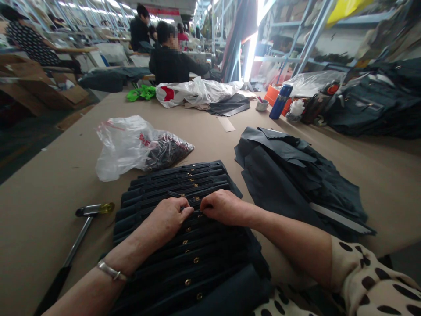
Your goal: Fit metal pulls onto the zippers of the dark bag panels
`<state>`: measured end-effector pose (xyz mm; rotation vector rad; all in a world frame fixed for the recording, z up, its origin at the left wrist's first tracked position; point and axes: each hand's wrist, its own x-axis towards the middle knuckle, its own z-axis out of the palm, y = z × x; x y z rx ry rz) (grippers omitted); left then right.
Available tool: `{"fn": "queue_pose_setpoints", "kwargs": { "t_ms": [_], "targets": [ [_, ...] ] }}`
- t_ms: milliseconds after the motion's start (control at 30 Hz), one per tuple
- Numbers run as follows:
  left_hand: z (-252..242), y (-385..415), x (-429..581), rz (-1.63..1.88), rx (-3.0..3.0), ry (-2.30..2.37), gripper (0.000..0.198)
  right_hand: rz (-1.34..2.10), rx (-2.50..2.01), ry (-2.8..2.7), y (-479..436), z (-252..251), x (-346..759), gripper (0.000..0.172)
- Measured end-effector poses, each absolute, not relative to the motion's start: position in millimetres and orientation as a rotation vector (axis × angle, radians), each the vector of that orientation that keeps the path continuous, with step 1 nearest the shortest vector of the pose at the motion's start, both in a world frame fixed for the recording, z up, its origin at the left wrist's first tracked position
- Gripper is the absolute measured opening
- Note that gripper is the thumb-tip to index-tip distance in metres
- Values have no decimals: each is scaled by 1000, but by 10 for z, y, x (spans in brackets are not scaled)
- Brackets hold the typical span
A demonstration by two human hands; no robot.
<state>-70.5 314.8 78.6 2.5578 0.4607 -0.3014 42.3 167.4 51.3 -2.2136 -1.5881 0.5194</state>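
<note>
Several dark fabric pieces with zippers lie overlapped in a row before me, with small gold zipper sliders running down the middle. Over this row my left hand is closed, thumb and forefinger pinched together. My right hand faces it from the other side, also pinched, its fingertips close to the left ones. A small shiny metal bit shows between the fingertips, too small to name. Just beyond the fingers, a dark zipper pull lies across the fabric.
A mallet lies at the left. Beyond the row sits a clear plastic bag with dark contents. Dark cut fabric is heaped at right. A blue bottle and small cup stand farther back; people sit beyond the table.
</note>
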Motion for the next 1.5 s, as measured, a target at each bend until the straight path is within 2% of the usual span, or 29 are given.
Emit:
{"fn": "queue_pose_setpoints", "kwargs": {
  "t_ms": [533,800,900,1067,1167,1267,1400,1500],
  "targets": [
    [737,3125,-686,-392,2623,444,22,510,-2386,-1759,1772,605,337,23],
    [773,3197,-815,-351,2644,506,25,490,-2290,-1750,1767,635,374,16],
    [835,3206,-877,-262,2562,548,25,571,-2034,-1478,1796,640,349,14],
    [840,3163,-909,-95,2247,424,44,904,-1245,-987,1992,565,141,15],
    [769,3145,-912,-31,2133,435,57,928,-1117,-825,2075,519,1,15],
    [731,3127,-933,-13,2138,484,69,811,-1137,-824,2072,520,-74,13],
    [786,3117,-1010,-152,2019,474,51,756,-1166,-966,1983,611,-10,8],
    [855,3149,-1094,-272,1908,556,36,782,-1392,-1060,1893,699,93,7]
  ]
}}
